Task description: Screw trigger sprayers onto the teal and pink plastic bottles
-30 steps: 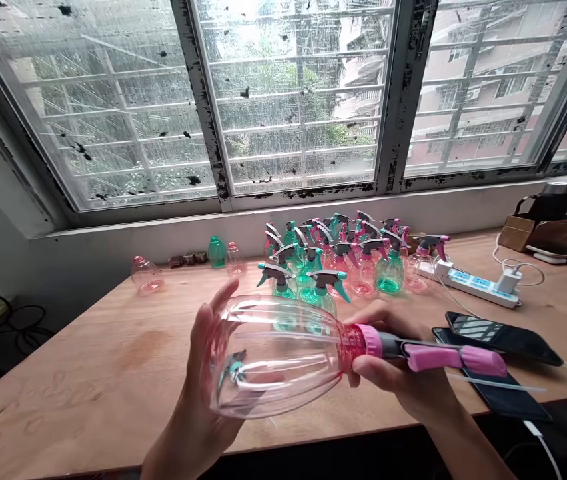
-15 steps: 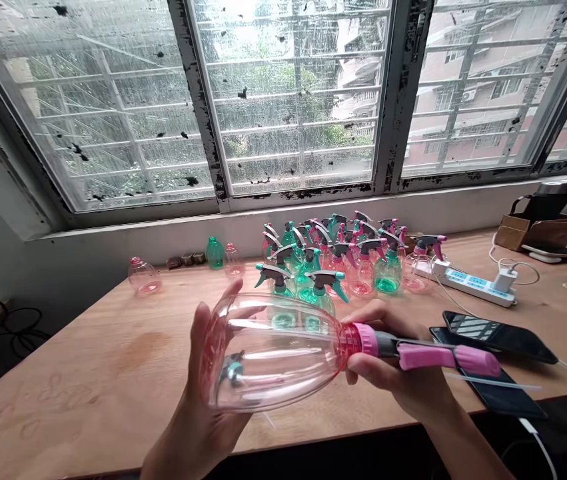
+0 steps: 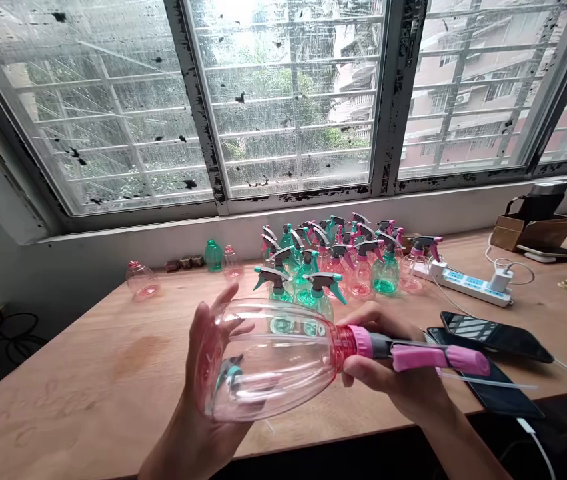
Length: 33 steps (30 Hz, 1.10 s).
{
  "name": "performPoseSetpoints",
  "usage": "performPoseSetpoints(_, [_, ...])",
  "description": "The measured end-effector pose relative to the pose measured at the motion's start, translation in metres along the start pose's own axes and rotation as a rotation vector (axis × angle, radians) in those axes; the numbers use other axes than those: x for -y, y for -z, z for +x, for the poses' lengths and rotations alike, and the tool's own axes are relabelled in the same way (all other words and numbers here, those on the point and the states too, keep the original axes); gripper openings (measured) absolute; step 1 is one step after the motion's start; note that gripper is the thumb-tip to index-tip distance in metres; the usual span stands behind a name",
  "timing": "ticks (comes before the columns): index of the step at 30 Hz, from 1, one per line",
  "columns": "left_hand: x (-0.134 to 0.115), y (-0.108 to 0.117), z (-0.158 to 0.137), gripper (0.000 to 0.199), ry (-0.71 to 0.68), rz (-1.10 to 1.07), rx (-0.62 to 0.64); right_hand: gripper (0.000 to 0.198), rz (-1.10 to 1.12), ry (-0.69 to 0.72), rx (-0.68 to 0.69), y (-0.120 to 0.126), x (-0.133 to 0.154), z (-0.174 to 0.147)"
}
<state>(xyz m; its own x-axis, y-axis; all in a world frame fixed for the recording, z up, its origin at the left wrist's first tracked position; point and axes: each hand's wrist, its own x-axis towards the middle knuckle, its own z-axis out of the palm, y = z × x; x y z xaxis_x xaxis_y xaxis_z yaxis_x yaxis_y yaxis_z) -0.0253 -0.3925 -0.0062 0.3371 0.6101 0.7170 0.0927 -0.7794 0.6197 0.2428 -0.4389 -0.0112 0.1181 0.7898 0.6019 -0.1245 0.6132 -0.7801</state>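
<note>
A clear pink spray bottle point(image 3: 283, 360) lies sideways in the air above the table. My left hand point(image 3: 208, 407) is closed around its base, some fingers showing behind the plastic. At the neck, my right hand point(image 3: 398, 383) grips the pink collar of the grey-and-pink spray head point(image 3: 428, 358), thumb in front. The collar sits on the bottle's neck. Through the clear wall a grey-and-teal spray head point(image 3: 230, 375) shows on the table. A thin clear tube point(image 3: 493, 381) sticks out past my right hand.
Several pink and green spray bottles point(image 3: 386, 273) stand grouped by the wall. Bottles without heads, pink point(image 3: 142, 281) and green point(image 3: 213, 256), are further left. A power strip point(image 3: 470, 283), phones point(image 3: 498, 337) with cables and a brown holder point(image 3: 533, 233) occupy the right.
The bottle's base has tipped slightly lower and toward me, and my hands have shifted a little to the left. Both hands keep their hold.
</note>
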Motion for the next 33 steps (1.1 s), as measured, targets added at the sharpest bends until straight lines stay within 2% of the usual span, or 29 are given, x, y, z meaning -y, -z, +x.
performPoseSetpoints(4, [-0.008,0.004,0.003,0.113,-0.063,0.077,0.013,0.032,-0.047,0.025,0.015,0.0,0.001,0.0])
performPoseSetpoints(7, [-0.015,0.003,0.004,0.104,0.003,0.045,-0.02,0.029,-0.064,0.03,0.024,0.002,0.001,0.0])
performPoseSetpoints(10, [-0.015,0.0,0.003,0.108,0.061,-0.026,-0.046,0.03,-0.024,0.03,0.034,0.004,0.001,0.001])
performPoseSetpoints(14, [-0.005,-0.001,0.003,0.083,-0.023,-0.068,-0.012,0.032,0.017,0.024,0.036,0.004,0.0,0.001])
performPoseSetpoints(15, [-0.003,0.0,0.003,0.083,-0.055,-0.051,0.003,0.031,0.002,0.026,0.03,0.003,0.0,0.001])
performPoseSetpoints(20, [-0.002,0.006,0.005,0.122,-0.069,0.075,0.011,0.032,-0.106,0.05,0.016,0.003,-0.001,-0.002])
performPoseSetpoints(24, [-0.003,0.007,0.006,0.112,-0.064,0.112,0.027,0.031,-0.114,0.057,0.014,0.004,-0.001,-0.001])
performPoseSetpoints(30, [-0.001,0.001,0.005,0.111,-0.111,0.025,0.024,0.027,-0.024,0.046,0.036,0.004,0.0,0.001])
performPoseSetpoints(33, [-0.001,0.0,0.004,0.111,-0.05,0.034,-0.001,0.028,-0.078,0.066,0.024,0.004,0.0,-0.001])
